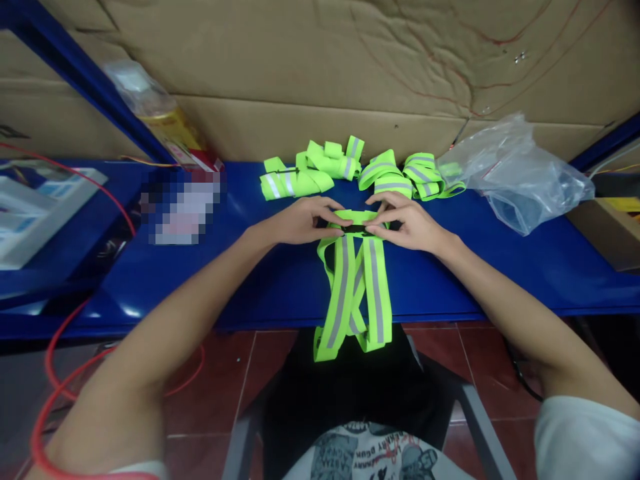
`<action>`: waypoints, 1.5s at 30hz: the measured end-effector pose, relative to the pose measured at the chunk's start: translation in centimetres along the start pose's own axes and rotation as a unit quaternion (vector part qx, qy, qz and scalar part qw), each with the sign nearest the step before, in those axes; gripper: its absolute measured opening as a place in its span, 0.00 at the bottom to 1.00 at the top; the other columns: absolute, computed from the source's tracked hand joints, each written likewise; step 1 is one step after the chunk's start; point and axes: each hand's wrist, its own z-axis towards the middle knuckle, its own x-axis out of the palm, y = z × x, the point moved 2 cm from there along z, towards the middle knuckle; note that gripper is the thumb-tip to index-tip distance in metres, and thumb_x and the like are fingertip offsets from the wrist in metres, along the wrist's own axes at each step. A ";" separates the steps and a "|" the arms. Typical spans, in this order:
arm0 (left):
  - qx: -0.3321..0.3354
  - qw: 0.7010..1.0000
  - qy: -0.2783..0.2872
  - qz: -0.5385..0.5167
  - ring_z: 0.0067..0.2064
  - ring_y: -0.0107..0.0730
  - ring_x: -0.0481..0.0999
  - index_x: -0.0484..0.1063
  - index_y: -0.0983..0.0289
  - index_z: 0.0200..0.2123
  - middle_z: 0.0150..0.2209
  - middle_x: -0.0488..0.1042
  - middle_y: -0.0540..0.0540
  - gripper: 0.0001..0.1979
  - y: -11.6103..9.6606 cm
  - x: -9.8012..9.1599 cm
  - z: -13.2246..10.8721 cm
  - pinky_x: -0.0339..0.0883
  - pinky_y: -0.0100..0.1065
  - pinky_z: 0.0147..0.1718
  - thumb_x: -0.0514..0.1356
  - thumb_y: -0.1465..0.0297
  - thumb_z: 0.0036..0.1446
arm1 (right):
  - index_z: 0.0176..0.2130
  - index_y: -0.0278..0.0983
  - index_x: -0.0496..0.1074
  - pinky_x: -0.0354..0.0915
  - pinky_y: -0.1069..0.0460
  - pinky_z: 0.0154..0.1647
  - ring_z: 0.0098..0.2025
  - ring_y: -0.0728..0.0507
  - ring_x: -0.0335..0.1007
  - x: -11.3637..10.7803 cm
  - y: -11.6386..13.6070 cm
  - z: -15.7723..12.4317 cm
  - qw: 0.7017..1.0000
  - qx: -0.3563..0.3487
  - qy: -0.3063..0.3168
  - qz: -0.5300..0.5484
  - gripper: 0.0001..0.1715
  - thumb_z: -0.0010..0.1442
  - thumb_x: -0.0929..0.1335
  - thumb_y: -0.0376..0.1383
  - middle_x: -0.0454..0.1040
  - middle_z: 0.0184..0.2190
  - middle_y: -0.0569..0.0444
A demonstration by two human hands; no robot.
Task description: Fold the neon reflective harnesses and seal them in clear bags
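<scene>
A neon-green strap harness with grey reflective stripes (pixel 357 287) lies on the blue table (pixel 500 273), its loops hanging over the front edge. My left hand (pixel 305 220) pinches its top band at the left. My right hand (pixel 407 220) pinches the same band at the right. Between the two hands sits a small black buckle (pixel 356 230) on the band. Both hands have their fingers closed on the strap.
Several folded green reflective straps (pixel 345 173) lie in a heap behind my hands. A crumpled clear plastic bag (pixel 520 177) sits at the right, a cardboard box (pixel 607 230) beyond it. A white tray (pixel 35 213) is at the left. Red cable (pixel 50 373) loops below the table.
</scene>
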 end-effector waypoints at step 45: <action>-0.149 0.946 -0.175 -0.227 0.26 0.30 0.79 0.85 0.65 0.53 0.39 0.86 0.57 0.31 1.3 2.9 0.8 0.80 0.32 0.24 0.79 0.54 0.49 | 0.67 0.38 0.70 0.73 0.43 0.52 0.56 0.33 0.79 -0.3 0.8 -0.3 0.999 0.032 0.038 -0.016 0.41 0.58 0.77 0.42 0.78 0.62 0.42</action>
